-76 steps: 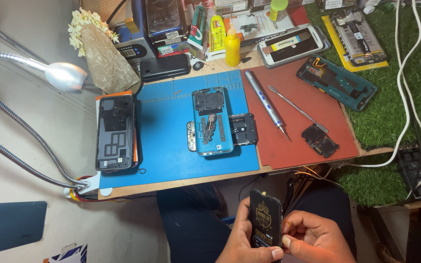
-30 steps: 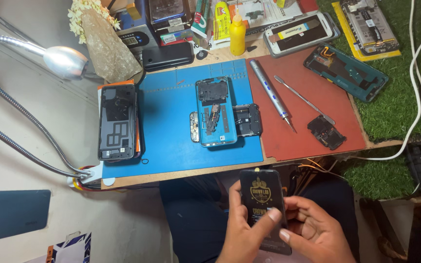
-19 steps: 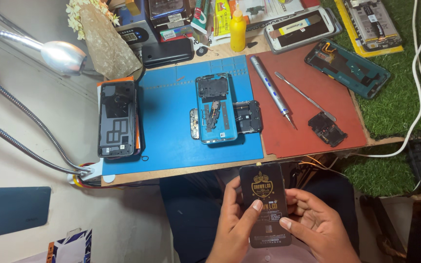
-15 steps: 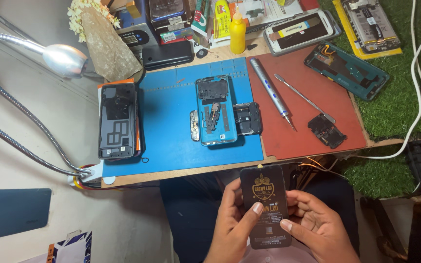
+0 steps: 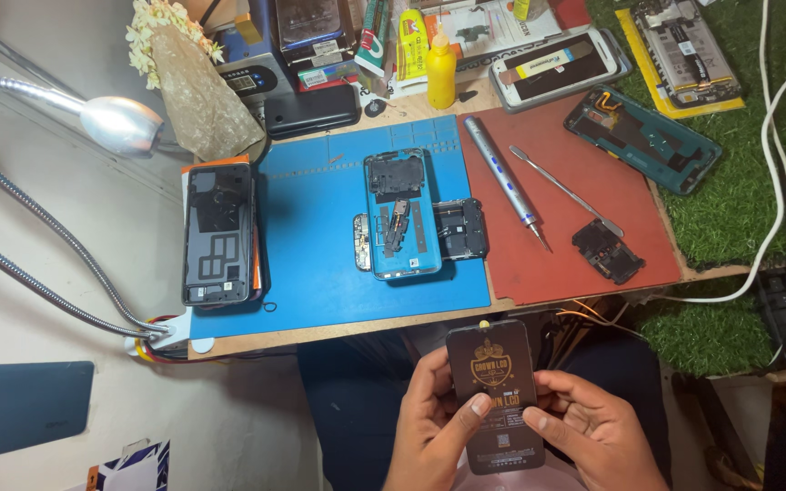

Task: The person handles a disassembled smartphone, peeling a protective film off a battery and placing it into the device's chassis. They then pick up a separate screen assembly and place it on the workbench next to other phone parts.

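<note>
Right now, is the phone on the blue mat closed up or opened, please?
Opened: the phone lies flat on the blue mat with its back off and inner parts showing.

Opened phone (image 5: 399,216) on mat (image 5: 320,245), screwdriver (image 5: 505,180) to its right.

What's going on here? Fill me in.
A person sits at a repair bench and holds a dark flat pack in both hands, the left hand and right hand, below the bench edge. On the blue mat lies an opened phone with its insides showing, and a back cover at the mat's left edge. On the red mat lie a screwdriver, a metal pry tool and a small black part, none being touched.
</note>
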